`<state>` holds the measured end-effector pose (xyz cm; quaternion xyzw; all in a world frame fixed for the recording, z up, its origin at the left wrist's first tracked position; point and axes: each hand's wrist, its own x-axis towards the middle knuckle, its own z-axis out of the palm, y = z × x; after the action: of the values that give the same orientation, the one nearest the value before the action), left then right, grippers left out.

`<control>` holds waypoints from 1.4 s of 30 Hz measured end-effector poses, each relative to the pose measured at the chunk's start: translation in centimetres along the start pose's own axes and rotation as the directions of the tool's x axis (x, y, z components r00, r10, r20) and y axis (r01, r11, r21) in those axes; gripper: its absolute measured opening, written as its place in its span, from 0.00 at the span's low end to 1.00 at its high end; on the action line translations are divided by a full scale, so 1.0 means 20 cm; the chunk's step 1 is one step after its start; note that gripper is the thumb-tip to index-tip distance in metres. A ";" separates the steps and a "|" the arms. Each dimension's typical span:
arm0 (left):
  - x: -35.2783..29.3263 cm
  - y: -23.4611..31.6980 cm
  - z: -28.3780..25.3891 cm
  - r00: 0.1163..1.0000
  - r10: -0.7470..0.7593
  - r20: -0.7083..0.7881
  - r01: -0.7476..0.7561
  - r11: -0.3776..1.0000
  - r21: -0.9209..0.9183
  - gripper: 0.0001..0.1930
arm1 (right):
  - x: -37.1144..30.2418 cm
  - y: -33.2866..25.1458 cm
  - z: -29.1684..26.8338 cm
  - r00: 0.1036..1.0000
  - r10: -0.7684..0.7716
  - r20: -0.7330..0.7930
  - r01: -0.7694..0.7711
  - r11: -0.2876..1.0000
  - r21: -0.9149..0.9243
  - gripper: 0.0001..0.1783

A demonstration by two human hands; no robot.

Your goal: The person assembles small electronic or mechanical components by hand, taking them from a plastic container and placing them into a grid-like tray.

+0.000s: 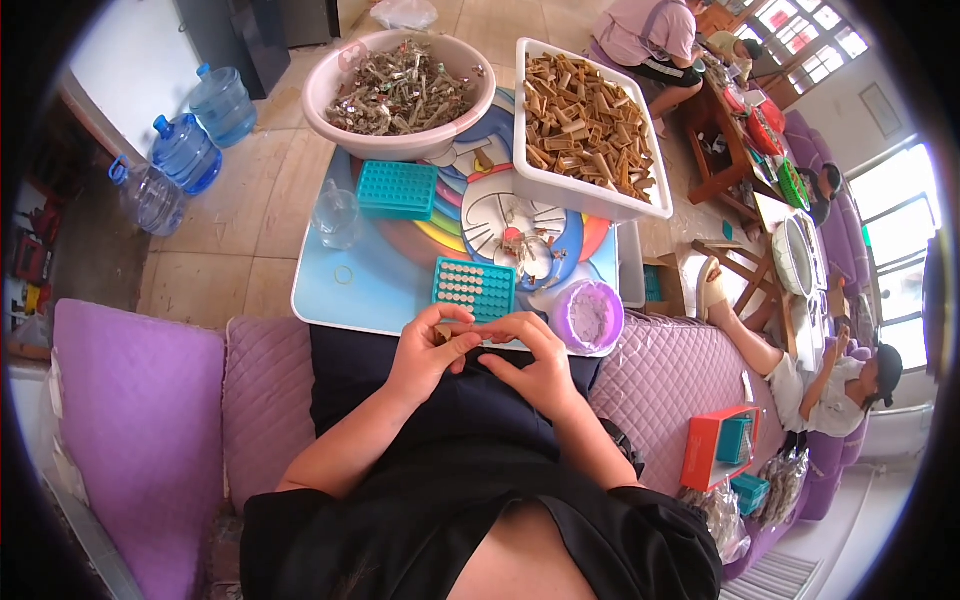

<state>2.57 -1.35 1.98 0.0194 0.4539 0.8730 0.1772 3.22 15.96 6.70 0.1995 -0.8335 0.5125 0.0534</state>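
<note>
My left hand point(432, 352) and my right hand point(532, 362) meet over my lap, just off the near edge of the low table. The left fingers are curled round a small brown piece, of which only a bit shows. Its look resembles the brown curved pieces point(580, 120) heaped in the white bin. My right hand's fingers are bent toward the left fingertips; what they grip, if anything, is hidden. Just beyond my hands lies a teal tray point(500, 297) with rows of holes, its left part filled with pale round pieces point(460, 285).
Around the tray are a purple-rimmed tub point(612, 318), a second teal tray point(397, 188), a clear jug point(337, 215) and a rubber band point(344, 274). Behind stand a pink basin point(322, 100) of shiny scraps and the white bin point(645, 207). Other people sit at right.
</note>
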 end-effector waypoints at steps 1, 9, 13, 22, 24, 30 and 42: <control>0.00 -0.01 0.00 1.000 0.021 -0.004 -0.021 1.000 0.005 0.11 | 0.00 0.00 0.02 0.999 -0.030 -0.022 0.030 0.999 -0.014 0.19; -0.01 -0.03 0.01 0.998 0.060 -0.002 -0.060 0.990 0.124 0.11 | -0.01 0.00 0.02 0.999 -0.025 -0.048 0.024 0.999 -0.028 0.15; -0.01 -0.04 0.01 0.998 0.059 0.008 -0.060 0.989 0.134 0.11 | -0.01 0.01 0.03 0.995 -0.040 -0.087 0.038 0.999 -0.025 0.13; 0.00 -0.04 0.00 1.000 0.022 -0.006 -0.020 0.975 0.223 0.12 | -0.04 0.06 0.06 0.995 0.044 -0.094 -0.038 0.998 0.059 0.12; -0.01 -0.03 0.01 0.999 0.025 0.023 -0.030 0.976 0.214 0.12 | -0.05 0.09 0.07 0.993 0.073 -0.098 -0.064 0.994 0.093 0.12; 0.00 -0.06 -0.04 0.983 -0.001 0.183 0.030 0.987 -0.157 0.17 | -0.06 0.10 0.08 0.927 0.372 -0.043 -0.316 0.839 0.443 0.07; 0.00 -0.07 -0.02 0.989 0.085 0.119 -0.091 0.995 0.039 0.18 | -0.06 0.09 0.12 0.933 0.355 0.062 -0.301 0.671 0.678 0.04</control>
<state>2.84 -0.91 0.70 0.0948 0.4606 0.8670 0.1645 3.84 14.80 3.77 0.0328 -0.6087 0.7882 -0.0847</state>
